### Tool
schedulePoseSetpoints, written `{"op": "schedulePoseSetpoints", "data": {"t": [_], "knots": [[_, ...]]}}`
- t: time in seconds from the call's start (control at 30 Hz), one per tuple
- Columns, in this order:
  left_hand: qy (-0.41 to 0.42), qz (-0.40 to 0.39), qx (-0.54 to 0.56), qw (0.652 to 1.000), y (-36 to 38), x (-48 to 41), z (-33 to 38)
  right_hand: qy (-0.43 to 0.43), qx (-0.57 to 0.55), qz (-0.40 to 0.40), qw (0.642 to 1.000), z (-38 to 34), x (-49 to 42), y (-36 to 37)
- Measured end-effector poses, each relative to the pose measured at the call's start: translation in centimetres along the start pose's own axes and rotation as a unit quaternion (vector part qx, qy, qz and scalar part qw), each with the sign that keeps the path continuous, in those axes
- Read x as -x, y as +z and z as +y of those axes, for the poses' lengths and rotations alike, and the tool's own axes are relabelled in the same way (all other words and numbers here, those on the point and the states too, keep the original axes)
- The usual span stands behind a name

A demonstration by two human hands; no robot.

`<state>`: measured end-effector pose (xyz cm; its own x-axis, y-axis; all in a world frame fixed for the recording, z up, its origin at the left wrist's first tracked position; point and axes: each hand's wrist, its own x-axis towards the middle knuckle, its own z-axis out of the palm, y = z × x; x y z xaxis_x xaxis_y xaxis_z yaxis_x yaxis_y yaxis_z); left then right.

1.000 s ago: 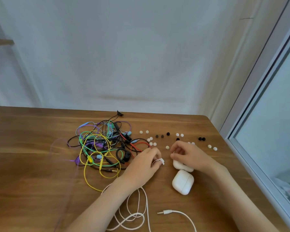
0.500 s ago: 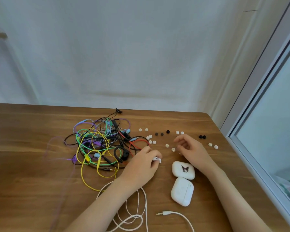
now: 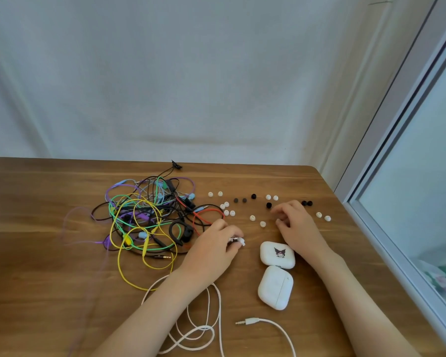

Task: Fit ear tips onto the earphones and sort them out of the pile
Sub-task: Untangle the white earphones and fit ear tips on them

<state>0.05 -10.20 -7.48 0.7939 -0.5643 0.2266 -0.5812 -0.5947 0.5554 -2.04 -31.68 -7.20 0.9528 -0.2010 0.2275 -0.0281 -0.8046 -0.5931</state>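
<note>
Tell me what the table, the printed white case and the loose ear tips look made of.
Table: wood or wood-look laminate, matte; grain streaks. Case: probably hard plastic, smooth, faint sheen. Ear tips: likely silicone, matte; too small to confirm.

The left hand (image 3: 211,251) hides most of the white earbud (image 3: 239,240) (its cable (image 3: 271,322) leaves the bottom edge).

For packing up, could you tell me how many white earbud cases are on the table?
2: a cartoon-printed case by the right hand, and a plain case just nearer the person.
</note>
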Motion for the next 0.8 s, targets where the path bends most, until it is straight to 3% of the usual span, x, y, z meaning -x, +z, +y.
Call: {"op": "schedulePoseSetpoints", "data": {"t": [0.37,0.53,0.67,0.8], "knots": [[-0.003,0.003,0.025,1.000,-0.4,0.2,0.4,-0.080,-0.060,0.019,0.995,-1.0,0.4,-0.2],[-0.018,0.011,0.042,0.999,-0.6,0.1,0.5,-0.025,-0.054,0.081,0.995,-0.9,0.2,-0.7],[-0.036,0.024,0.071,0.997,-0.8,0.1,0.6,0.043,-0.015,0.076,0.996,-0.1,0.0,-0.7],[-0.043,0.031,0.084,0.995,-0.9,0.1,0.5,-0.026,0.003,0.038,0.999,-0.5,0.2,-0.7]]}}
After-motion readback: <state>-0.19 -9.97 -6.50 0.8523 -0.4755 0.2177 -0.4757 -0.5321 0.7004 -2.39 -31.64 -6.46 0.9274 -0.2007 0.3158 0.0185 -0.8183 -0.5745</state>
